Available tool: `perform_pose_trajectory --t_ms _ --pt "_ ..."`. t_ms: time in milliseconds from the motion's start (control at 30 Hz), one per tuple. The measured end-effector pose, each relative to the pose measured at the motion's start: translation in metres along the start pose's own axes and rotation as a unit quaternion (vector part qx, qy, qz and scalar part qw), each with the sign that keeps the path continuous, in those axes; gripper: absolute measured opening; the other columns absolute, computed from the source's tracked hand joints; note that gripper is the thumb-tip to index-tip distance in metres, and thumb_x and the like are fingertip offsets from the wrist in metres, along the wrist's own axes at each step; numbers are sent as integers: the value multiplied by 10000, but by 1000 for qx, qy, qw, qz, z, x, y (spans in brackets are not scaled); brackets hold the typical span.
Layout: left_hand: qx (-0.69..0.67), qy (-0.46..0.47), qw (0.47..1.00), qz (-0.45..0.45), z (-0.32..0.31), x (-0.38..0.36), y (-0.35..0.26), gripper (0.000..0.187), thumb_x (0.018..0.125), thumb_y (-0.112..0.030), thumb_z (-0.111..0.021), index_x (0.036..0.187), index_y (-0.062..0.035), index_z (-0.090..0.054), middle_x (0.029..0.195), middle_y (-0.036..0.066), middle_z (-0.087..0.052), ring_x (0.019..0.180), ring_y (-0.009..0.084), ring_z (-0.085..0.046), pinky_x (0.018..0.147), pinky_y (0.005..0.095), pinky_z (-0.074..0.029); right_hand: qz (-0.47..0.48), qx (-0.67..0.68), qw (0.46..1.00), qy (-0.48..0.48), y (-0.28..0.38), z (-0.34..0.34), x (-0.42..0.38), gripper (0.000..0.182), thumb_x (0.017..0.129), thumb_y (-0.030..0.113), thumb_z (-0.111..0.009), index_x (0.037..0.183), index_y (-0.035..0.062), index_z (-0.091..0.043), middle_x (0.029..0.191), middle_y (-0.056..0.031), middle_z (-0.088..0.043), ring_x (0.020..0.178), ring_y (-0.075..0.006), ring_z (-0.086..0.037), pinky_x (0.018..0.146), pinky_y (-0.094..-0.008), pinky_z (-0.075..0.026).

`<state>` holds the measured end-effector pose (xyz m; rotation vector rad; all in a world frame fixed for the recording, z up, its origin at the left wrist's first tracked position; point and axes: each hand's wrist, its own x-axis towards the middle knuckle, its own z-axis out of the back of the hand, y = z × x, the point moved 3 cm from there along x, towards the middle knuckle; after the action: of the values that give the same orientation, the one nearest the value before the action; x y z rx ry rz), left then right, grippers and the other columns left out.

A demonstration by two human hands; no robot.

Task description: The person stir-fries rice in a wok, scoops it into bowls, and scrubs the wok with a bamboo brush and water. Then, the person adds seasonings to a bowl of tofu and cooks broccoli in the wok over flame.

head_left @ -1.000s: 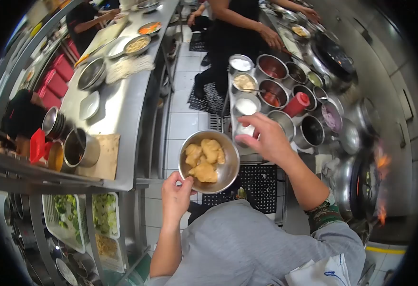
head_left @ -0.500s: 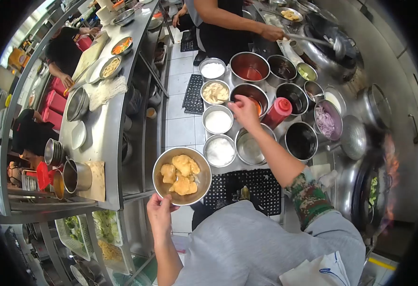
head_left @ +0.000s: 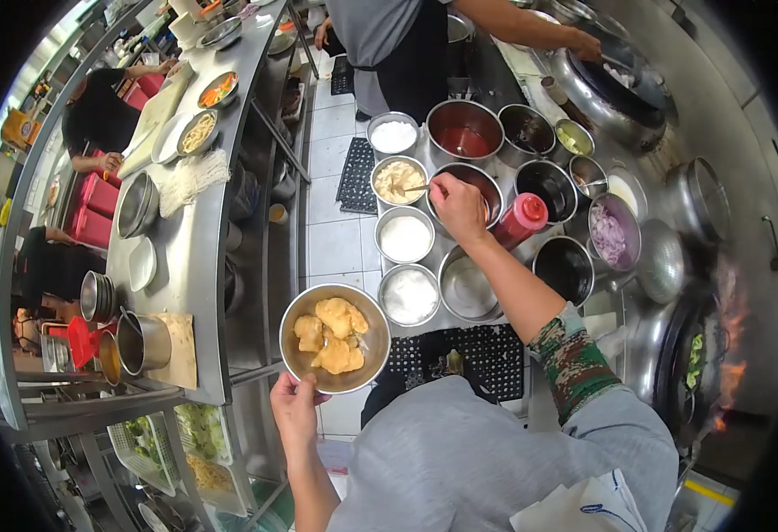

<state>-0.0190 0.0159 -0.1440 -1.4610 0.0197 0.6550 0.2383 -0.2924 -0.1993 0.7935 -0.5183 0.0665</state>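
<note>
My left hand (head_left: 298,403) pinches the near rim of a steel bowl (head_left: 295,363) that holds several golden battered pieces (head_left: 337,320). Over the cluster of steel pots, my right hand (head_left: 458,207) is closed on the handle of a spoon (head_left: 414,188), whose end rests in a pot of pale creamy paste (head_left: 398,180). Two pots of white powder (head_left: 407,238) stand just nearer to me. Right of my right hand is a red squeeze bottle (head_left: 522,218); behind it, a pot of red sauce (head_left: 465,137).
A co-worker (head_left: 389,53) stands ahead, one hand at a large wok (head_left: 604,93). On the right, flames rise beside another wok (head_left: 692,363) with greens. A steel counter (head_left: 172,275) with bowls and noodles runs along the left. Another person (head_left: 96,115) works beyond it.
The spoon in my right hand now shows over the paste pot. My left hand and its bowl have shifted slightly down in view. The co-worker's hand has moved right, and the ladle is no longer visible.
</note>
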Motion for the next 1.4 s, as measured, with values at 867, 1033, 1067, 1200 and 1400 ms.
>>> perform_pose_trajectory --t_ms 867,1033,1067,1200,1400 --pt "-8 44 999 -30 -33 86 6 246 863 -90 -604 691 -29 -440 668 73 -570 561 136 -602 530 267 -559 -300 402 861 86 74 96 -66 93 898 84 -592 905 -8 -603 764 -80 -658 563 -89 -597 523 -214 -502" --pt "-30 91 995 -17 -37 75 3 252 869 -96 -604 689 -50 -434 678 55 -568 558 120 -593 526 258 -559 -202 288 935 38 90 105 -86 98 893 52 -592 901 -42 -617 747 -71 -657 639 -84 -632 578 -217 -526" --pt "-30 93 995 -15 -36 73 3 252 869 -96 -604 689 -50 -434 678 55 -568 558 120 -593 526 258 -559 -195 255 947 34 89 112 -88 97 892 49 -589 889 -43 -620 732 -62 -656 637 -81 -630 577 -215 -521" --pt "-20 104 994 -4 -30 64 4 226 882 -110 -598 711 -70 -456 678 25 -554 567 93 -568 543 245 -550 -159 140 975 67 78 123 -112 67 840 44 -613 848 -18 -636 693 -87 -665 608 -131 -645 559 -258 -504" --pt "-3 80 997 4 -12 58 8 228 887 -103 -588 707 -50 -458 676 37 -551 581 97 -571 555 250 -553 -123 71 984 106 67 92 -145 71 798 59 -633 843 6 -647 681 -141 -649 625 -243 -668 577 -320 -503"
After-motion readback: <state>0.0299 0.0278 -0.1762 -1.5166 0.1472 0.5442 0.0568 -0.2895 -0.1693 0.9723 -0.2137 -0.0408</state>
